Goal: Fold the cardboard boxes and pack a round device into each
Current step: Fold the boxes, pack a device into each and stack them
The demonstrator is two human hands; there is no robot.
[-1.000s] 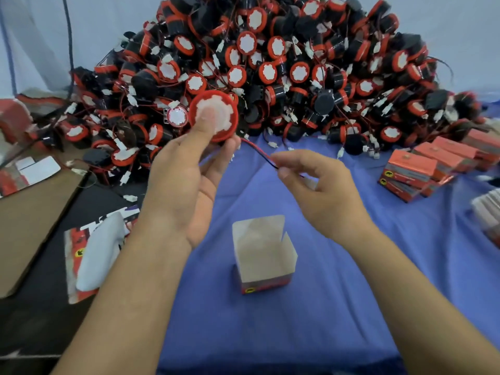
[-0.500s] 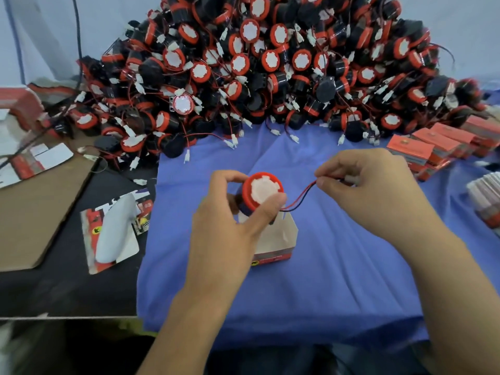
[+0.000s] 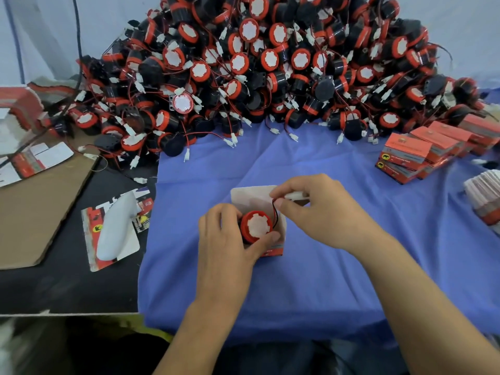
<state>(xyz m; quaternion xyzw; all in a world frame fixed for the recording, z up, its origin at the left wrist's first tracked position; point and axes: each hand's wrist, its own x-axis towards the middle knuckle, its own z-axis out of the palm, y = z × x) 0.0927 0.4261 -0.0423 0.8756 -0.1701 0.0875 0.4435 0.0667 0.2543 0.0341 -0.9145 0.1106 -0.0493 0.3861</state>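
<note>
Hands: left hand [image 3: 224, 239] curled round round device [image 3: 257, 227], held at mouth of open box [image 3: 274, 250] on blue-clothed bench [image 3: 297, 280], apparently part-way in; right hand [image 3: 322, 212] pinching wire [image 3: 274, 209] near white connector [image 3: 296, 196], just behind. Advised: tuck wire beside body first, press level, keep flap [image 3: 249, 194] outside. Beyond: heap of unpacked devices [image 3: 270, 63].

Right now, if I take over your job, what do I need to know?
The left hand grips the round device, red face up, in the mouth of the open box on the blue cloth.
The right hand pinches the wire above the box.
Done: this box is folded and stands open.
Left: tuck the wire in, seat the device, close the flaps. Then go on with the pile of devices and the stacked red boxes at far right.
</note>
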